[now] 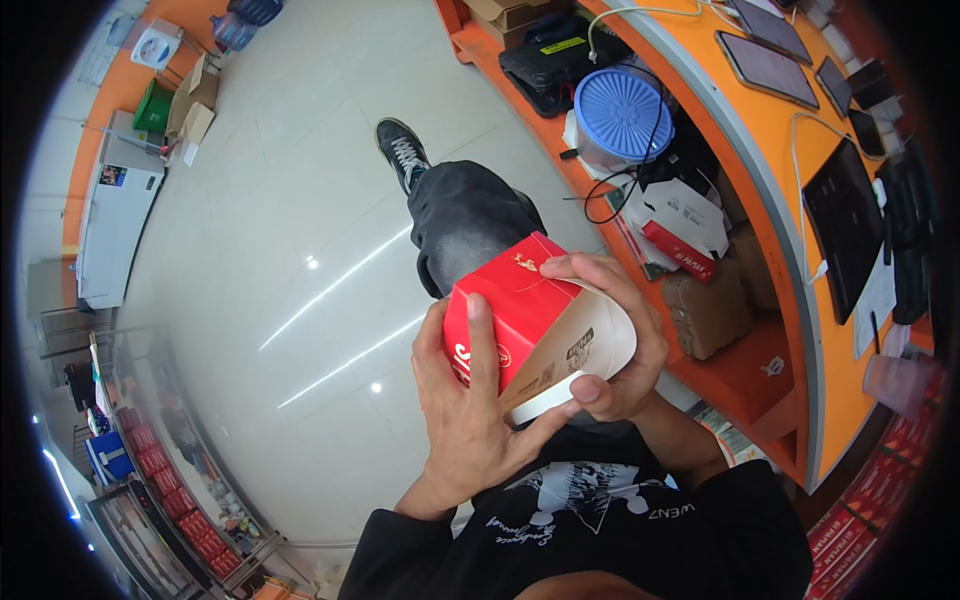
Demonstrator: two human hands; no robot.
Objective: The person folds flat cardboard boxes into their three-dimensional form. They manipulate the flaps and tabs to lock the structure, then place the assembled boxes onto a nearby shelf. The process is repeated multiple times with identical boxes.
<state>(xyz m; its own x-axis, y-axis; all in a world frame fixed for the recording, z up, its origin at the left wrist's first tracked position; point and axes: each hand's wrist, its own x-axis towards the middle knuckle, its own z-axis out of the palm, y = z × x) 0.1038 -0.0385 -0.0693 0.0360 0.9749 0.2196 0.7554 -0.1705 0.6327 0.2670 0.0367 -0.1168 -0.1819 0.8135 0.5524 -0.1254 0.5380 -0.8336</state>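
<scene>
A red and white folding food carton [508,302] is held up in front of my torso, above my lap. Its red outer faces point away and left, while a white inner flap with grey print curves out on the right. My left hand [462,400] grips the red side, index finger lying along the face and thumb reaching under the white edge. My right hand [622,335] wraps round the right end, fingers over the top and thumb pressing the flap's lower edge. The two thumbs nearly meet there. Part of the carton is hidden behind my fingers.
On the right, an orange table [758,88] carries phones, cables and a black tablet [845,228]. Its lower shelf holds a blue-lidded tub [624,115], a black case [556,62] and brown packages [706,303]. Stacked red boxes [855,535] stand lower right. A white chest freezer [118,225] is far left.
</scene>
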